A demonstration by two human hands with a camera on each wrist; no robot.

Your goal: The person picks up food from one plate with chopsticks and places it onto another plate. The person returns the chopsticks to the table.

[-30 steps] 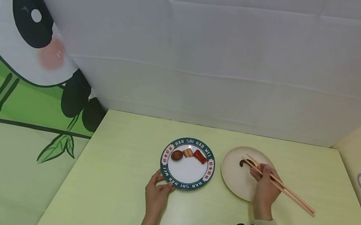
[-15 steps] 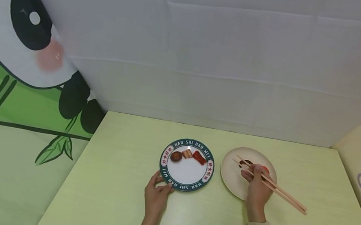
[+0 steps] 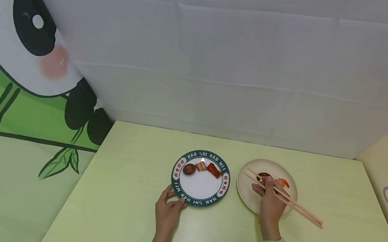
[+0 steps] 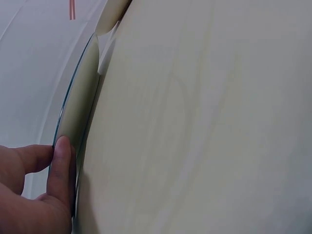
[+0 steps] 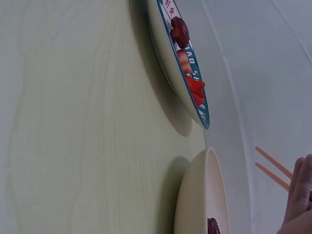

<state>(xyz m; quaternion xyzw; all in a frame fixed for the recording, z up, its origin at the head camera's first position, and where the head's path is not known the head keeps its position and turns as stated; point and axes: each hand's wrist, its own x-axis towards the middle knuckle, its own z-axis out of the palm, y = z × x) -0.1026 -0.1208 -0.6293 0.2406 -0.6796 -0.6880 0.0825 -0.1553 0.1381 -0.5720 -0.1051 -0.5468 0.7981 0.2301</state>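
Observation:
My left hand (image 3: 167,216) holds the near-left rim of a white plate with a dark green lettered border (image 3: 196,202); in the left wrist view the fingers (image 4: 61,168) pinch that rim. On this plate lie a brown mushroom-like piece (image 3: 189,168), a pale striped piece (image 3: 201,166) and a glossy red piece (image 3: 214,170). Above the cream plate (image 3: 247,197), my right hand (image 3: 271,209) grips a pair of wooden chopsticks (image 3: 303,212). Their tips stand apart with nothing between them in the right wrist view. A dark bumpy piece (image 5: 213,226) and an orange-red piece (image 3: 284,182) lie on the cream plate.
Both plates stand side by side on a pale yellow-green table (image 3: 116,193). A pale cloth wall (image 3: 244,73) rises behind it, with a printed cartoon panel (image 3: 22,109) on the left and a yellowish panel (image 3: 385,221) on the right.
My right hand and the chopsticks have moved left over the cream plate, away from the dark piece's side. The orange-red piece has come into view. My left hand stays at its rim.

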